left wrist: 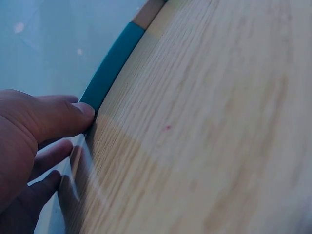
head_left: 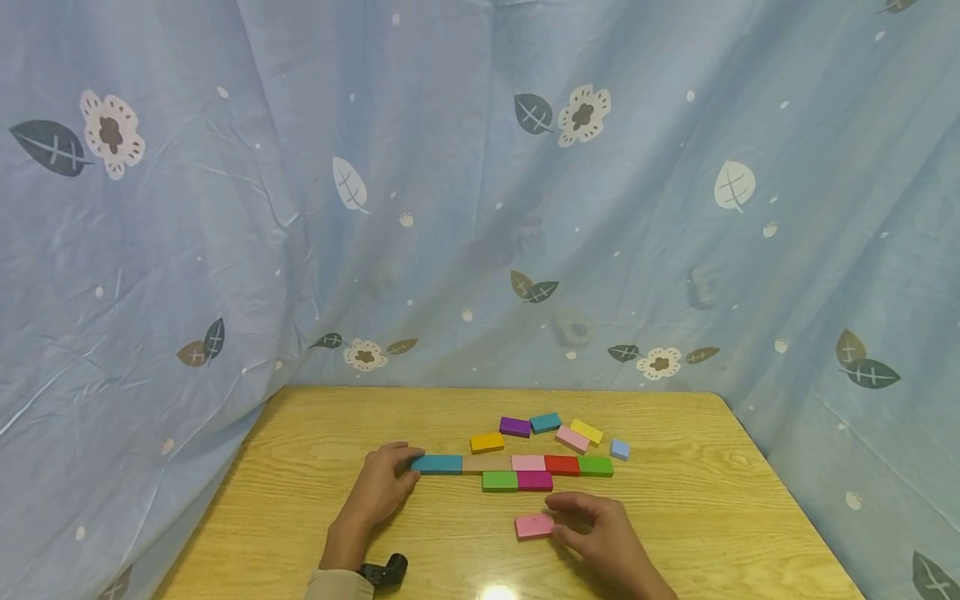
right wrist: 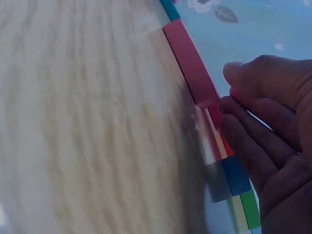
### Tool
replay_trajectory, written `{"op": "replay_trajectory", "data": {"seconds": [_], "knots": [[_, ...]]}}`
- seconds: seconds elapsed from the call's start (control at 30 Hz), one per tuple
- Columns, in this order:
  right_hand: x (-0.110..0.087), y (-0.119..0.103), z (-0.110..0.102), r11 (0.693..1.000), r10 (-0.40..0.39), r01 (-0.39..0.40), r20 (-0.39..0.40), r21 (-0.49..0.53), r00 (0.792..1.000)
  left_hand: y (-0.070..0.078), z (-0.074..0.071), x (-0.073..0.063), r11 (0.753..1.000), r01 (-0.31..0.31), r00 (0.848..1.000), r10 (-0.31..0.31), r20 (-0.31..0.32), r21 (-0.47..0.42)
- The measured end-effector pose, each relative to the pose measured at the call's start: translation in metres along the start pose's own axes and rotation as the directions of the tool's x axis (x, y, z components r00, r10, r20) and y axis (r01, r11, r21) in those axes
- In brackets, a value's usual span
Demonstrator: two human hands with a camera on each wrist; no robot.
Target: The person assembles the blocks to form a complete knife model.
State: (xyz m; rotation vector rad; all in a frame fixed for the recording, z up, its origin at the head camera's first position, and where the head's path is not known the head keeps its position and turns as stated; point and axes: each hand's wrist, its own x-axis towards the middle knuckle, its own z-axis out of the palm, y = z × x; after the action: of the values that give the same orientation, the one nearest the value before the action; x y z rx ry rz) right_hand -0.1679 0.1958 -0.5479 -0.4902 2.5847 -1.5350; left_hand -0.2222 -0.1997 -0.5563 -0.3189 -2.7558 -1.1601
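Observation:
My left hand (head_left: 381, 483) pinches the left end of a long blue block (head_left: 441, 465), thumb on its near side and index finger on its far side. In the left wrist view, the thumb rests on the end of that block, teal there. The blue block heads a row: a bare wood block (head_left: 486, 463), a light pink block (head_left: 528, 462), a red block (head_left: 562, 466) and a green block (head_left: 596, 467). Nearer me, a rose-pink block (head_left: 533, 527) lies alone; my right hand (head_left: 596, 533) is at its right end, thumb and fingers apart.
A light green block (head_left: 499, 482) and a magenta block (head_left: 535, 481) lie along the row's near side. Behind it are scattered orange (head_left: 487, 443), purple (head_left: 515, 427), teal (head_left: 545, 422), yellow (head_left: 587, 432), pink (head_left: 572, 439) and small light-blue blocks (head_left: 620, 449). A patterned curtain surrounds the table.

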Motion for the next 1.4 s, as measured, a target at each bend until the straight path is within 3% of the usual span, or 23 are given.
{"op": "replay_trajectory", "data": {"seconds": [0.27,0.83,1.17,1.4], "knots": [[0.002,-0.002,0.006,0.995,0.011,-0.009,0.012,-0.104,1.000,-0.001,0.000,0.000,1.000,0.000,1.000,0.000,-0.004,0.006],[0.006,-0.006,0.008,0.996,-0.014,0.011,-0.027,-0.093,1.000,0.000,0.001,0.000,1.000,0.006,1.000,-0.006,-0.007,0.001],[0.023,-0.024,0.014,0.980,-0.171,0.159,-0.088,-0.123,0.981,-0.002,0.001,0.001,1.000,-0.004,1.000,0.004,-0.010,0.010],[0.030,-0.031,0.021,0.987,-0.158,0.155,-0.077,-0.045,0.984,-0.001,0.001,0.000,1.000,-0.008,1.000,0.008,-0.007,-0.007]]}}
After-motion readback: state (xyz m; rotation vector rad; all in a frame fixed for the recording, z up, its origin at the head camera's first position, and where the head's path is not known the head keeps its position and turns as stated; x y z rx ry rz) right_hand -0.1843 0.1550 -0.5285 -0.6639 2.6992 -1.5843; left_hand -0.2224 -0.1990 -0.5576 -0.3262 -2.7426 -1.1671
